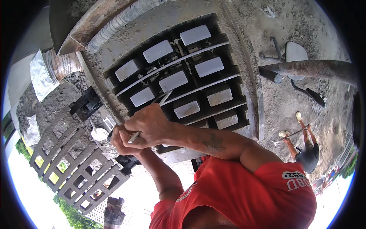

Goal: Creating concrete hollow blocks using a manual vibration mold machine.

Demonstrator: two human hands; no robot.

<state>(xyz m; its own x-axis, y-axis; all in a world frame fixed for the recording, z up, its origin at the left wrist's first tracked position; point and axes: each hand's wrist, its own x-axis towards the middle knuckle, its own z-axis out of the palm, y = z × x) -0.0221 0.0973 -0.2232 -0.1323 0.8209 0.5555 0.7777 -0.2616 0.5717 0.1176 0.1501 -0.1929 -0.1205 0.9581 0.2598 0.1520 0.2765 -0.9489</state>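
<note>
A steel block mould lies in front of me, with several pale rectangular core tops standing in rows between dark slots. My right hand is closed around a thin, light-coloured metal bar. The bar's far tip reaches into a slot beside a middle core. Pressed against the right hand, my left hand is curled closed near the bar's rear end. The right forearm crosses over the near rows and hides part of them.
Left of the mould stands a slotted grey metal grid. A torn bag lies on rubble at the upper left. A thick rusty pipe runs at the right, beside a rounded pale plate. Another person holds a long-handled tool further right.
</note>
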